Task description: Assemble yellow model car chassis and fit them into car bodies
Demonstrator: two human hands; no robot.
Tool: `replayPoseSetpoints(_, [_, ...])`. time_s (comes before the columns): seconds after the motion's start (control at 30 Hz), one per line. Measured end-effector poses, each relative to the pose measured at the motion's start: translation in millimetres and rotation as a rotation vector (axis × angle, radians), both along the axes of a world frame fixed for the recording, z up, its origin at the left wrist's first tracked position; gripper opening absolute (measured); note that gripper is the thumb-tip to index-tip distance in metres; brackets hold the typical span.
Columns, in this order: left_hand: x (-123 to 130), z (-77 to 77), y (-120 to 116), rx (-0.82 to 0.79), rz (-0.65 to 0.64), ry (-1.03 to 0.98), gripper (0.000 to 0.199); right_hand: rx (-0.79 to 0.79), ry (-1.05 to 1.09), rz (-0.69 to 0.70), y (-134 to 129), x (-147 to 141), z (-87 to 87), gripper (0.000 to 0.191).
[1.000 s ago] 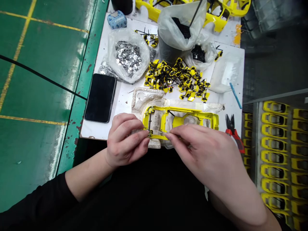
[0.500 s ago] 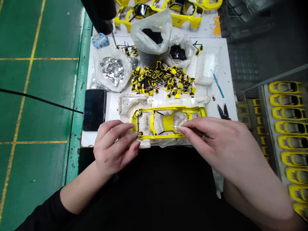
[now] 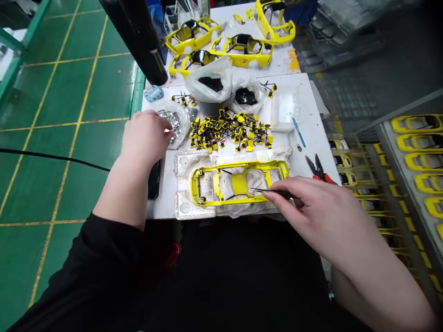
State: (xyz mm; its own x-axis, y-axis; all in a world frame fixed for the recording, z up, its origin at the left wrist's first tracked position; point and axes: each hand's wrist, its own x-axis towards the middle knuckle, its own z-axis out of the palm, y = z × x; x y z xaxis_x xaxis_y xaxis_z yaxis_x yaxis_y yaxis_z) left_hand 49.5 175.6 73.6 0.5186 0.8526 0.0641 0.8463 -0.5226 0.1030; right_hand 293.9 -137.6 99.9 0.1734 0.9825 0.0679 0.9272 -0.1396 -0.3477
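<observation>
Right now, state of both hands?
Left hand: at the bag of silver pieces, grip cannot be told.
Right hand: closed, holding tweezers.

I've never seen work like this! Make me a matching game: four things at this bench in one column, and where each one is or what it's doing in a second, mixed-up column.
1. Left hand
2. Right hand
3. Yellow car frame
4. Pliers

A. Lying on white foam
B. Holding tweezers over the frame's edge
C. Lying to the right of the foam
D. At a bag of silver pieces

Pairs: 1-D, 2-B, 3-A, 4-C
</observation>
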Motion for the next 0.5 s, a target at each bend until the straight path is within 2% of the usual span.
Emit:
replayPoseSetpoints(0.17, [9.9, -9.7, 17.2, -0.111, -0.011, 0.135, 0.020, 0.006, 0.005, -0.021, -4.6, 6.4, -4.2, 0.021])
replayPoseSetpoints(0.27, [2.6, -14.5, 22.6, -0.101, -0.014, -0.048, 0.008, -0.024, 0.034, -0.042, -5.3, 8.0, -6.4, 0.020])
replayPoseSetpoints(0.37, [-7.3, -15.1, 26.9, -0.085, 0.030, -0.216, 0.006, -0.034, 0.083, -0.047, -3.2, 8.4, -7.3, 0.018])
replayPoseSetpoints(0.5, [-15.1, -7.2, 18.7, -0.041, 0.066, -0.333, 0.018, -0.014, 0.081, -0.017, 4.3, 8.0, -7.2, 0.016])
